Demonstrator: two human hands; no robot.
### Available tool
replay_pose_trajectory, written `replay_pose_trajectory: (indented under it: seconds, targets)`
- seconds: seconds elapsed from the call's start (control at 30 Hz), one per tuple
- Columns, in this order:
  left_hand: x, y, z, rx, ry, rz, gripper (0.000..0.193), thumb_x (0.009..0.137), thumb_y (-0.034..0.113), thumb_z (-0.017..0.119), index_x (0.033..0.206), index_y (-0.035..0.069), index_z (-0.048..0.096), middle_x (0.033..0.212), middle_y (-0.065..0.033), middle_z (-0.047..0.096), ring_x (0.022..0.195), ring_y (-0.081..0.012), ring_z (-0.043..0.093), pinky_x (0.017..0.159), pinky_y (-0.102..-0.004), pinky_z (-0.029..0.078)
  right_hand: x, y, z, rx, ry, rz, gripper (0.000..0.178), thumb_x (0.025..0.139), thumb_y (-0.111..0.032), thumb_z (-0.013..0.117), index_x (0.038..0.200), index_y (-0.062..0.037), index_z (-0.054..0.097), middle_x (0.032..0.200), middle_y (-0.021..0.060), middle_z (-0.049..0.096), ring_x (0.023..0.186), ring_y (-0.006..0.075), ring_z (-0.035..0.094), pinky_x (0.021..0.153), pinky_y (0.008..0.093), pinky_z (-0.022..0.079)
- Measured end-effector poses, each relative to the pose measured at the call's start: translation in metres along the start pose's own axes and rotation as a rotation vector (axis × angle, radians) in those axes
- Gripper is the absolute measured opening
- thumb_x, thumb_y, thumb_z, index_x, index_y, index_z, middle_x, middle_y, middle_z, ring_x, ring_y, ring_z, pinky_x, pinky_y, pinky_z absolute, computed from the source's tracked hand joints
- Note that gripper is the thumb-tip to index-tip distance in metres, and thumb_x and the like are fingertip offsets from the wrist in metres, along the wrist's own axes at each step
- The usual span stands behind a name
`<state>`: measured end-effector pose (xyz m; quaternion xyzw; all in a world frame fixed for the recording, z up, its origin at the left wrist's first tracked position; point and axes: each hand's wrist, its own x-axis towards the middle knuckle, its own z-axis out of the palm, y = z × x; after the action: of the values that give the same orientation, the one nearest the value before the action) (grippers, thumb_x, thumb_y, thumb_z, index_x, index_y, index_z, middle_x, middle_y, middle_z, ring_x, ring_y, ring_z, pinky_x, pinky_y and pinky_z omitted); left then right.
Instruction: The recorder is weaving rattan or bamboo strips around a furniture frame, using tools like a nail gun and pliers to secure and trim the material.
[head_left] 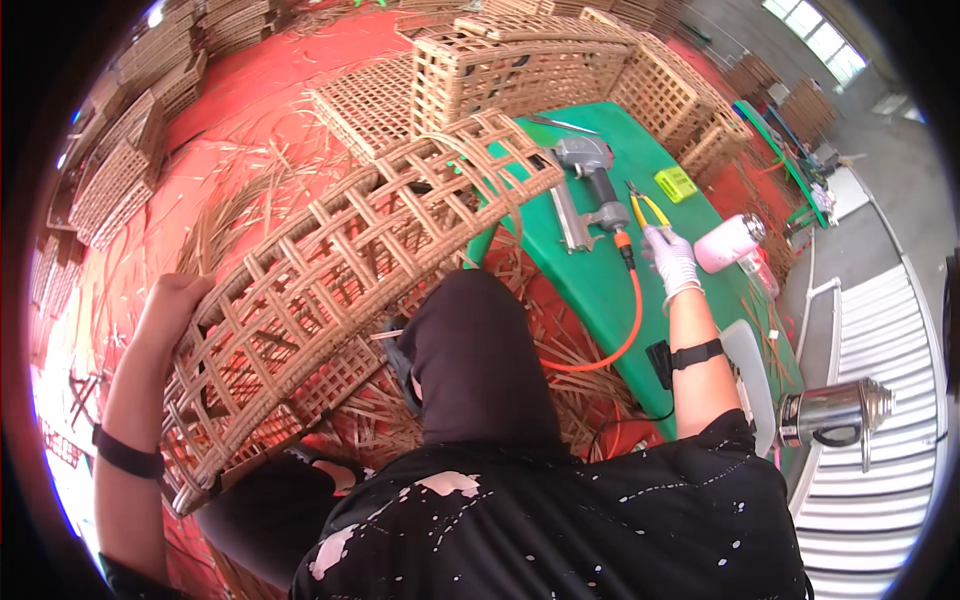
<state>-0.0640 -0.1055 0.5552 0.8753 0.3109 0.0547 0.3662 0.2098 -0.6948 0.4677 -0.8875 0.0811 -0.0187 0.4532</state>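
A long brown woven wicker frame point(330, 255), open lattice in its sides, slants across my lap, its far end over the green table point(560, 290). My left hand point(178, 305) grips its left edge, the fingertips partly hidden behind the weave. At the right, my right hand point(668, 258) wears a pale glove and is closed on the yellow handles of a pair of pliers point(650, 208). Left of the pliers lies a grey and black pneumatic staple gun point(590, 195), joined to an orange air hose point(637, 310). A small yellow-green box point(675, 184) sits beyond the pliers.
A pink bottle point(728, 243) lies right of my right hand. A shiny metal canister point(835, 415) stands at the table's right side. Large wicker pieces point(520, 75) rise behind the table, and more are stacked at far left point(120, 175). Loose strips litter the red floor point(225, 125).
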Motion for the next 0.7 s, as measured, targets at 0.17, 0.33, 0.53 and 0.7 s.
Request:
replay_pose_trajectory:
  seconds: [0.17,0.33,0.53,0.7]
  targets:
    - [-0.006,0.006,-0.006,0.038,-0.124,0.05,0.027,0.076,0.027,0.061,0.067,0.003,0.067,0.057,-0.0089,0.06,0.052,-0.0138,0.054,0.054,-0.0307,0.044,0.075,-0.001,0.016,0.003,-0.198,-0.029,0.046,0.081,-0.051,0.055,0.091,-0.0054,0.058,0.069,0.0028,0.051,0.056,0.0143,0.048,0.049,0.0296,0.037]
    - [-0.005,0.015,-0.001,0.136,-0.137,-0.01,0.031,0.075,0.036,0.058,0.074,0.007,0.068,0.067,-0.0122,0.063,0.061,-0.0191,0.058,0.062,-0.0359,0.045,0.113,-0.015,0.041,0.21,-0.328,0.271,0.034,0.08,-0.037,0.063,0.097,-0.008,0.059,0.079,0.0058,0.062,0.054,0.0212,0.059,0.043,0.0367,0.046]
    - [0.005,0.011,-0.008,0.187,-0.134,-0.046,0.035,0.071,0.035,0.062,0.08,0.002,0.067,0.077,-0.0156,0.064,0.071,-0.0254,0.06,0.067,-0.0361,0.045,0.074,-0.068,0.057,0.114,-0.413,0.378,0.036,0.074,-0.038,0.069,0.094,-0.0087,0.058,0.077,0.005,0.06,0.053,0.0212,0.058,0.039,0.0335,0.045]
    - [0.016,0.007,-0.009,0.207,-0.094,-0.08,0.038,0.069,0.036,0.062,0.081,0.0,0.066,0.079,-0.0172,0.064,0.072,-0.0254,0.061,0.068,-0.036,0.046,0.074,-0.06,0.069,0.286,-0.487,0.413,0.044,0.072,-0.033,0.071,0.099,-0.0041,0.054,0.08,0.009,0.059,0.066,0.0262,0.061,0.05,0.0393,0.051]
